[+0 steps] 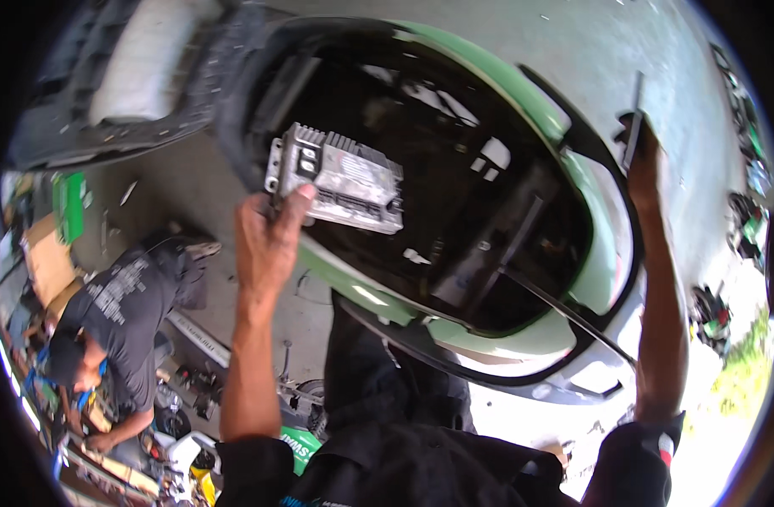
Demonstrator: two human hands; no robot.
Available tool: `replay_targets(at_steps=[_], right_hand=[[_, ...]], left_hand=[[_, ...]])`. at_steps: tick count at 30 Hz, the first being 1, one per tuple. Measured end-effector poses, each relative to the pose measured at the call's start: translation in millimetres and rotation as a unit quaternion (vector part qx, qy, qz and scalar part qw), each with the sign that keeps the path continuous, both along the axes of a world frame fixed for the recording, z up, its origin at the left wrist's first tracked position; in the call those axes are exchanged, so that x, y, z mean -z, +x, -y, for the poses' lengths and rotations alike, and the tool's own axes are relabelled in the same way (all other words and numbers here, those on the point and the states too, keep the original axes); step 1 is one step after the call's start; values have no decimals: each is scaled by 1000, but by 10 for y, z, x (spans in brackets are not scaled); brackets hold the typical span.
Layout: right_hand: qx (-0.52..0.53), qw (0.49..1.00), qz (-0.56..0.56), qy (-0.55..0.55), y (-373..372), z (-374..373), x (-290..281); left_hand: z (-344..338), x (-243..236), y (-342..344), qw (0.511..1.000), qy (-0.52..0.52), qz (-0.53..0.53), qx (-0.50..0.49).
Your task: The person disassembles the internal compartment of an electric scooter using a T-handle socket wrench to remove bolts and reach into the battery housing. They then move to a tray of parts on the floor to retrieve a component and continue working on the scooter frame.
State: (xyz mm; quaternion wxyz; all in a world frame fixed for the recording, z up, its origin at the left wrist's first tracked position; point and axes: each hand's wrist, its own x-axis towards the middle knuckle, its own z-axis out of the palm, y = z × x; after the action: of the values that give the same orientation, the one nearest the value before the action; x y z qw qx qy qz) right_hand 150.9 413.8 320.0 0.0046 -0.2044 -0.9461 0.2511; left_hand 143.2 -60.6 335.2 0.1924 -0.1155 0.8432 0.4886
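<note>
My left hand grips a silver, finned electronic module by its left end, thumb on top, over a dark open compartment inside an oval, pale green vehicle body. The module has several connectors along its lower edge. My right hand is closed on a thin grey bar, held upright just outside the body's right edge; exactly what tool it is, I cannot tell. A dark rod slants across the body's lower right, toward my right forearm.
A co-worker in a dark T-shirt bends over at lower left among parts and cardboard. A black seat-like piece with a pale pad lies at upper left. Several scooters stand along the far right. The grey floor shows around the body.
</note>
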Motion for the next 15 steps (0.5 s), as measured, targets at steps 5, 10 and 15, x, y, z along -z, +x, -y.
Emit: replay_targets(at_steps=[5, 10, 15], right_hand=[[-54, 994, -95, -15, 117, -310, 182], [-107, 990, -84, -39, 97, -535, 273], [-143, 989, -46, 19, 78, -656, 316]], left_hand=[[481, -173, 431, 976, 64, -70, -196], [1140, -111, 1035, 898, 116, -67, -419], [1576, 212, 1795, 867, 64, 15, -494]])
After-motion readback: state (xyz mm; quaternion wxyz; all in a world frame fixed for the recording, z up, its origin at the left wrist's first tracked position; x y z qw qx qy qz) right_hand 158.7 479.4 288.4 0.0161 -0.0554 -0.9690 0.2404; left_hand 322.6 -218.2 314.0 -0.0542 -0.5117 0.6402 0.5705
